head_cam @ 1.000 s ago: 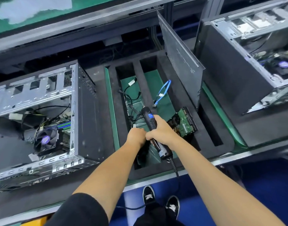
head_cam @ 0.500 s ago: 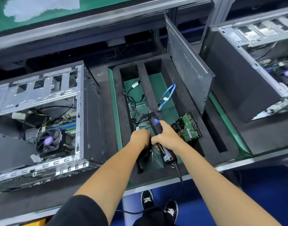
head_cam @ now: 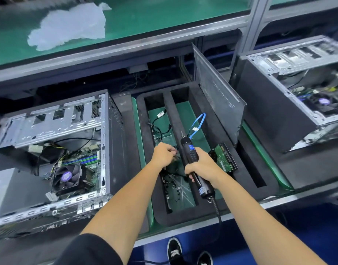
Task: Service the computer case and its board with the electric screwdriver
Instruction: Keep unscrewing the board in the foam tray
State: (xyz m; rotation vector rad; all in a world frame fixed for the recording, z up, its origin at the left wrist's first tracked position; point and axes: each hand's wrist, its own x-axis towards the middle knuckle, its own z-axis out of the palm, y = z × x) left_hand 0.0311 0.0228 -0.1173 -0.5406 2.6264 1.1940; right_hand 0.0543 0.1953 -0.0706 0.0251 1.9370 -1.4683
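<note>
screws in one hand, driver in the other

my right hand [head_cam: 200, 167] was wrapped round the electric screwdriver [head_cam: 195, 165] at the middle of its barrel, fingers curled tight on the black grip, bit pointing away from me and up over the foam tray [head_cam: 208, 209]. its cord hung off the butt end toward the floor. my left hand [head_cam: 163, 154] sat just beside it over the tray's left slot, fingers curled in as if pinching something small — i could not tell what, the knuckles hid it. loose black screws [head_cam: 175, 190] lay scattered on the green floor of that slot below my wrist.

the computer case [head_cam: 55, 150] lay open on the surface to my left, well apart from both hands, its board [head_cam: 87, 161] and cooler fan [head_cam: 66, 176] showing inside. a hard drive [head_cam: 224, 159] rested in the tray just right of the driver, and a blue cable [head_cam: 198, 123] looped in the slot beyond the bit.

i judged the driver stiff and top-heavy, with the cord tugging at its tail — best held mid-barrel, as i had it. the screws would be light and slippery, easy to drop, so fingertips only. the board looked fragile; i would steady the case by its metal frame, never the components.
</note>
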